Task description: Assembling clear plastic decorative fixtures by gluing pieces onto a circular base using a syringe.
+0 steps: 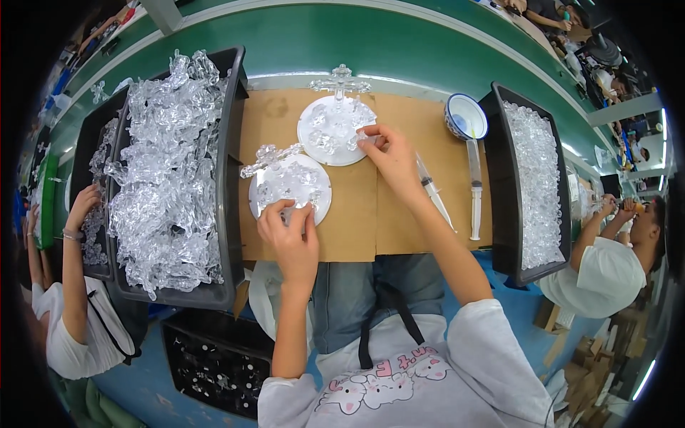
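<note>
Two round white discs lie on brown cardboard in front of me, both carrying clear plastic pieces. My left hand [289,232] is closed, fingers bent down at the front rim of the near disc [325,203]; what its fingertips pinch is hidden. At the right side of the far disc [307,132], my right hand [389,151] is closed, thumb and forefinger together; anything between them is too small to name. A clear plastic cross-shaped piece [341,84] stands up at the far disc's back. Another clear cross-shaped piece [270,157] leans out from the near disc's back left.
A black bin [232,178] heaped with large clear plastic parts stands left. A black tray [562,214] of small clear pieces stands right. Beside it are a blue-rimmed bowl [465,114] and two syringes [476,207] [437,196]. Other people work on both sides.
</note>
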A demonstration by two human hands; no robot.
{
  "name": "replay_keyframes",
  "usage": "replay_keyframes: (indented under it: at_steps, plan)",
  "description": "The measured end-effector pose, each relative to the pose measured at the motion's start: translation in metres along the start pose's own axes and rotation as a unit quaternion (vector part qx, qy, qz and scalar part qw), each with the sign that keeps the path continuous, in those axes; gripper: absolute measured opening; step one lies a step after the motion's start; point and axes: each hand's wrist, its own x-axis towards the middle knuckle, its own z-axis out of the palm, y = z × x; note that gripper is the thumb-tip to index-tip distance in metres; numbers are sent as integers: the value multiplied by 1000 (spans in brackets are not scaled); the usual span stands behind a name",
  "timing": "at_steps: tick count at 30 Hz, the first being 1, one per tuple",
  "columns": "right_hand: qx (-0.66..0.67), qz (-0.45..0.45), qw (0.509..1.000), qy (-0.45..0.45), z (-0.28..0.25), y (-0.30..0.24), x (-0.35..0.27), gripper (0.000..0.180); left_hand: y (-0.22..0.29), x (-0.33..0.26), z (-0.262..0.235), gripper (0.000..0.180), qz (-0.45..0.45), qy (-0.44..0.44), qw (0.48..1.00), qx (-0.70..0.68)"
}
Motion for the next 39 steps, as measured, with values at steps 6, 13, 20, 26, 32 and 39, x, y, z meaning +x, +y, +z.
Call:
replay_keyframes:
  at_steps: [6, 13, 20, 26, 32, 39]
  plan:
    - [-9, 0, 1000, -23, -7, 3, 13, 26, 1, 2, 0, 15, -1, -7, 1000, -5]
    - [19, 10, 999, -40, -10, 9, 15, 27, 3, 3, 1, 13, 5, 4, 1000, -1]
    - [-76, -2, 997, 35, -43, -16, -28, 39, 3, 5, -9, 23, -1, -61, 998, -10]
    - [-237, -54, 970, 25, -81, 12, -85, 48, -5, 8, -20, 31, -3, -113, 994, -3]
    - [-163, -70, 982, 68, -84, 34, -97, 42, -4, 10, -20, 33, 26, -87, 996, -3]
    - [96, 203, 965, -139, -121, -15, -146, 41, 1, 8, -33, 33, -16, -105, 992, -75]
